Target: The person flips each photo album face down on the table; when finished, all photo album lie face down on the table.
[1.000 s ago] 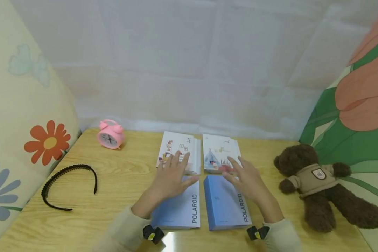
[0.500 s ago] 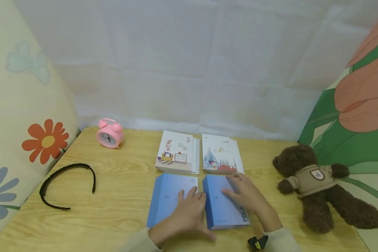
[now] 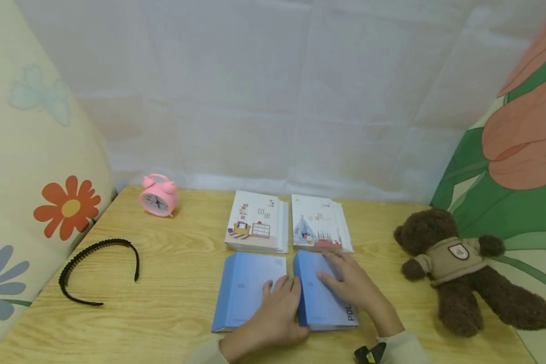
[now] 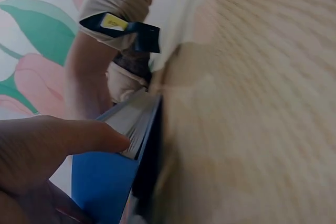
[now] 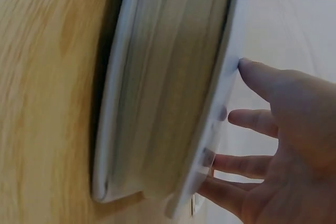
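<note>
Two blue albums lie side by side, the left album (image 3: pixel 243 285) and the right album (image 3: pixel 316 298), which shows the letters "POL". My left hand (image 3: pixel 277 308) is at the gap between them, overlapping the left album's cover. Its fingertips touch the right album's spine and its thumb is at that album's near edge. In the left wrist view the thumb (image 4: pixel 100 139) presses the page edge beside the blue spine (image 4: pixel 102 187). My right hand (image 3: pixel 355 283) rests with fairly straight fingers on the right album's cover; in the right wrist view its fingertips touch the cover above the thick pages (image 5: pixel 173 77).
Behind the albums lie two white illustrated books, one left (image 3: pixel 255 222) and one right (image 3: pixel 318 222). A pink alarm clock (image 3: pixel 158 197) and a black headband (image 3: pixel 95 245) are at the left. A brown teddy bear (image 3: pixel 450 268) lies at the right. White cloth (image 3: pixel 273 101) hangs behind.
My left hand has moved from above the left album toward the right album's spine, and my right hand has come down onto its cover. The right album has turned slightly.
</note>
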Available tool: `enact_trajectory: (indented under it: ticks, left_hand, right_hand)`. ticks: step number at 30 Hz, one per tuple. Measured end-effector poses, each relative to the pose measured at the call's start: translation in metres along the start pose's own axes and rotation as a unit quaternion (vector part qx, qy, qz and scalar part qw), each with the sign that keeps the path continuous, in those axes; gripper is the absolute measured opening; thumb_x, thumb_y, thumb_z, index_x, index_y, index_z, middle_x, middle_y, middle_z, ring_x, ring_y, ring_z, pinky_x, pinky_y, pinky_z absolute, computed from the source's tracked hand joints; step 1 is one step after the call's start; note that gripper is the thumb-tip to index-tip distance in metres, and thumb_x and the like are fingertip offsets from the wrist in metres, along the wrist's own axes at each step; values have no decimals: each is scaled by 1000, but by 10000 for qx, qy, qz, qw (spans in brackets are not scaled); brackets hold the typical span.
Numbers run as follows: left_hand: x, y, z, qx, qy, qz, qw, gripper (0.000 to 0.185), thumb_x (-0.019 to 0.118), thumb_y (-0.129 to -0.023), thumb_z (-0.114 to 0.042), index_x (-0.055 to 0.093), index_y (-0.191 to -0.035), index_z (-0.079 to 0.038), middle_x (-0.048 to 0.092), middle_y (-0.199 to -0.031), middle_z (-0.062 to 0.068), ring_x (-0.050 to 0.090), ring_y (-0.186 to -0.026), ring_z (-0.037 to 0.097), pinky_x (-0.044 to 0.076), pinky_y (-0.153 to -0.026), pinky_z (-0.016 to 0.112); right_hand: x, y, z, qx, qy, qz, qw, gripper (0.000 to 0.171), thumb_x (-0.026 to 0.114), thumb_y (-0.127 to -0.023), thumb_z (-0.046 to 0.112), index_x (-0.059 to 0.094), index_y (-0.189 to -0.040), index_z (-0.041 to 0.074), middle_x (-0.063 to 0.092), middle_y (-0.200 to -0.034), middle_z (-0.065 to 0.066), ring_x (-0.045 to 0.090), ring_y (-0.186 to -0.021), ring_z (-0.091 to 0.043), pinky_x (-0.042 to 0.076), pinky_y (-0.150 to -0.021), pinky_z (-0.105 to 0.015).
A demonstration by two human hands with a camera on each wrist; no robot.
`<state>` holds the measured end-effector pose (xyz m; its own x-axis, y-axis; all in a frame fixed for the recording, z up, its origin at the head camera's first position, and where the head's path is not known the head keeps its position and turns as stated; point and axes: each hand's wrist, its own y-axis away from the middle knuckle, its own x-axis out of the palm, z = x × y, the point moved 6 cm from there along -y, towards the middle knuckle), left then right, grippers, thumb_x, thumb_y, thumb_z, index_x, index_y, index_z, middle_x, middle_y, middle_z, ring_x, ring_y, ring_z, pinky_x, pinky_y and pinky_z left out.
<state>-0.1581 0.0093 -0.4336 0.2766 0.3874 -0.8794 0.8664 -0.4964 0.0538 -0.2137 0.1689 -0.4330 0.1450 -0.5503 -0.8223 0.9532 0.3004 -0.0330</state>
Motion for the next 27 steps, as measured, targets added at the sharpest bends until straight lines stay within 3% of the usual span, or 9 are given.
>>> enact_trajectory:
  ticks: [6, 9, 15, 21, 27]
  left_hand:
    - [-18, 5, -11, 63, 1101, 193, 9937, 98, 80, -77, -25, 27, -150, 11, 26, -153, 34, 38, -135, 47, 37, -108, 57]
    - [-28, 7, -17, 222, 1352, 161, 9904, 96, 80, -77, -17, 25, -151, 10, 22, -153, 36, 41, -132, 49, 41, -104, 53]
    - [-46, 9, -28, 682, 1230, -44, 9901, 90, 79, -75, -8, 32, -149, 11, 26, -153, 33, 43, -131, 43, 45, -102, 49]
    - [-51, 6, -38, 941, 1089, -42, 9896, 84, 79, -76, -7, 38, -147, 10, 22, -156, 28, 41, -133, 37, 46, -103, 41]
    - [-49, 4, -40, 1002, 1160, -182, 9880, 84, 79, -74, -7, 38, -146, 11, 19, -157, 26, 45, -129, 34, 48, -101, 35]
  right_hand:
    - [2, 4, 6, 55, -546, 59, 9985, 60, 47, -103, 47, 34, -156, 22, 38, -151, -22, 46, -127, -47, 43, -95, -66]
    - [0, 6, 12, 189, -748, 116, 9969, 61, 41, -104, 50, 28, -158, 26, 36, -153, -23, 47, -125, -49, 46, -90, -65]
    - [-5, 10, 15, 279, -1102, 151, 9934, 61, 36, -104, 54, 13, -159, 39, 32, -157, -14, 41, -133, -47, 37, -101, -67]
    - [-8, 17, 11, 102, -1950, 225, 9805, 60, 35, -107, 44, 6, -159, 40, 37, -154, -15, 37, -139, -38, 27, -112, -60]
    - [-8, 19, 8, 66, -2174, 261, 9757, 60, 35, -108, 42, 5, -159, 38, 42, -151, -17, 41, -136, -37, 27, -112, -61]
